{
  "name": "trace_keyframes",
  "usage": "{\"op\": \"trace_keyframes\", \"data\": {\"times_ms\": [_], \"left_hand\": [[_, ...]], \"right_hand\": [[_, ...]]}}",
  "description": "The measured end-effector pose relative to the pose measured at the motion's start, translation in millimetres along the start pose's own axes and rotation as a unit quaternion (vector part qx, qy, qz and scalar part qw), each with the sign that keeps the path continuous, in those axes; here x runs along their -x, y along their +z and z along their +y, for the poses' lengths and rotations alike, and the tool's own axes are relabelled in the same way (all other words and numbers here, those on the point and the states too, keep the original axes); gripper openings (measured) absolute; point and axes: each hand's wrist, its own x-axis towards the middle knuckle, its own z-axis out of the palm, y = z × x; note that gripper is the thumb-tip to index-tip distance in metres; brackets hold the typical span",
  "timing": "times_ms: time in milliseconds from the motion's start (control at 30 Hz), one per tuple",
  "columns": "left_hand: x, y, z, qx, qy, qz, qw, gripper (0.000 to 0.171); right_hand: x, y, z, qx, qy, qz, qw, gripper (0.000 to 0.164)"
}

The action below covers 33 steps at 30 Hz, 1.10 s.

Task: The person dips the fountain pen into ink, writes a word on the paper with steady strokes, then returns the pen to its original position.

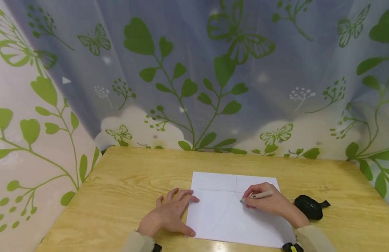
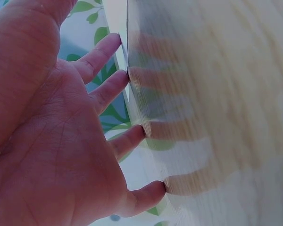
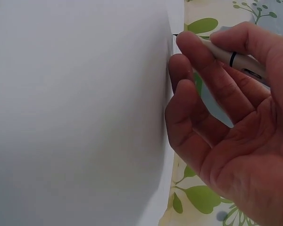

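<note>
A white sheet of paper [image 1: 226, 217] lies on the wooden table, with thin lines drawn on it: one across, one upright and slanting ones that meet near its upper middle. My right hand [image 1: 268, 201] pinches a light-coloured pen [image 1: 262, 194], its tip on the paper at a short slanting line. In the right wrist view the pen [image 3: 247, 65] sits between thumb and fingers, and the other fingers curl loosely near the sheet. Spread flat, my left hand [image 1: 174, 213] rests at the paper's left edge. Its fingertips touch the surface in the left wrist view.
To the right of the paper, beside my right forearm, lies a small black object [image 1: 309, 207] with a short strap. Behind the wooden table [image 1: 134, 175] hangs a curtain [image 1: 194, 87] with green leaves and butterflies, which also runs along the left side.
</note>
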Motion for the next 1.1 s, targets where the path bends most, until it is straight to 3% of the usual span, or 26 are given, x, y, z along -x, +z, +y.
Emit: {"op": "trace_keyframes", "data": {"times_ms": [1100], "left_hand": [[-0.1,0.6,-0.8,0.005,0.001,-0.001,1.0000,0.086]], "right_hand": [[26,-9,7,-0.007,-0.040,-0.066,0.997,0.015]]}}
